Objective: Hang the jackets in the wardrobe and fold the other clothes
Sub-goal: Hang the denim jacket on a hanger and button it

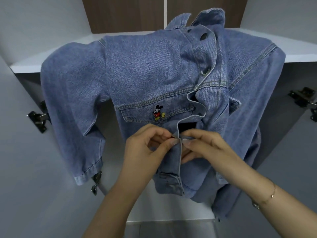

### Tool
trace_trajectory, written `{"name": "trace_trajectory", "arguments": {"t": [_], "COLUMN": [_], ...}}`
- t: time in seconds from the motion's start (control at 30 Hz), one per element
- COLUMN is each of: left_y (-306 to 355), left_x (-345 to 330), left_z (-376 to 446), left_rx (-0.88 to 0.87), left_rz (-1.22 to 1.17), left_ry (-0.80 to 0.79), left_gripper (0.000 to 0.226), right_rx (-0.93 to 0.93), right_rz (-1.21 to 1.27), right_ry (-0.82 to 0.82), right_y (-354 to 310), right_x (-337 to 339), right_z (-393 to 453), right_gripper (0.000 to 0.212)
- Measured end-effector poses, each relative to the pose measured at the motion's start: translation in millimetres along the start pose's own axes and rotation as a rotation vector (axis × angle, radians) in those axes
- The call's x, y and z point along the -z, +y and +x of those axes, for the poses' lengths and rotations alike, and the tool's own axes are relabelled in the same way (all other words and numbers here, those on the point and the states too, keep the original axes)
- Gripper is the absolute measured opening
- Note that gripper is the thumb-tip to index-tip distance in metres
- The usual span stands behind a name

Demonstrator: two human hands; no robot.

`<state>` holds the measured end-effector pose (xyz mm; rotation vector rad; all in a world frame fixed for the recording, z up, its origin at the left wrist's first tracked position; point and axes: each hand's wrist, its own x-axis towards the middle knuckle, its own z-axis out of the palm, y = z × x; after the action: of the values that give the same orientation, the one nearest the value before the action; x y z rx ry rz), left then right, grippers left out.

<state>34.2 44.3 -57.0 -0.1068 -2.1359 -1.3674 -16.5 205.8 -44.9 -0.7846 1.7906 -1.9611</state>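
Note:
A blue denim jacket (pixel 145 69) hangs inside the wardrobe, front toward me, with a small cartoon mouse patch (pixel 158 112) on its chest pocket. Its two upper metal buttons (pixel 203 36) are fastened; the placket gapes open below them. My left hand (pixel 145 148) pinches the left edge of the placket at waist height. My right hand (pixel 204 145) pinches the right edge against it, fingertips of both hands meeting at a button spot. The hanger itself is hidden by the collar.
A white shelf (pixel 51 57) crosses the wardrobe behind the jacket's shoulders. Dark door hinges sit on the left wall (pixel 38 118) and right wall (pixel 303 98). A lower white panel (pixel 154 210) lies under the jacket. My right wrist wears a thin bracelet (pixel 271 194).

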Motion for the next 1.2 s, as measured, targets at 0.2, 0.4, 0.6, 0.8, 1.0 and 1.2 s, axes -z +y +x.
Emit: {"name": "trace_trajectory", "arguments": {"t": [0.2, 0.4, 0.6, 0.8, 1.0, 1.2], "left_y": [2.1, -4.9, -3.9, -0.4, 0.8, 10.8], "left_x": [-9.4, -16.4, -14.0, 1.2, 4.8, 21.0], "left_z": [-5.0, -12.6, -12.0, 8.3, 17.3, 42.8], "left_rx": [-0.234, -0.299, -0.051, 0.424, 0.799, 0.234], "left_rz": [0.26, 0.311, 0.072, -0.248, -0.581, 0.083], "left_ry": [0.063, 0.149, 0.096, -0.22, -0.346, -0.157], "left_gripper": [0.008, 0.008, 0.008, 0.014, 0.019, 0.038], "right_rx": [-0.02, -0.061, 0.043, 0.316, 0.422, 0.425], "right_rz": [-0.228, -0.111, -0.241, -0.758, -0.917, -0.839], "right_ry": [0.219, 0.18, 0.151, 0.085, 0.048, 0.157], "right_y": [1.9, 7.0, 15.0, 20.3, 18.0, -13.5], "right_x": [-7.9, -5.8, -7.9, 1.3, 7.2, 9.3], "right_z": [10.4, 13.3, 9.6, 3.3, 0.7, -8.9], "right_gripper": [0.03, 0.034, 0.03, 0.018, 0.022, 0.04]}}
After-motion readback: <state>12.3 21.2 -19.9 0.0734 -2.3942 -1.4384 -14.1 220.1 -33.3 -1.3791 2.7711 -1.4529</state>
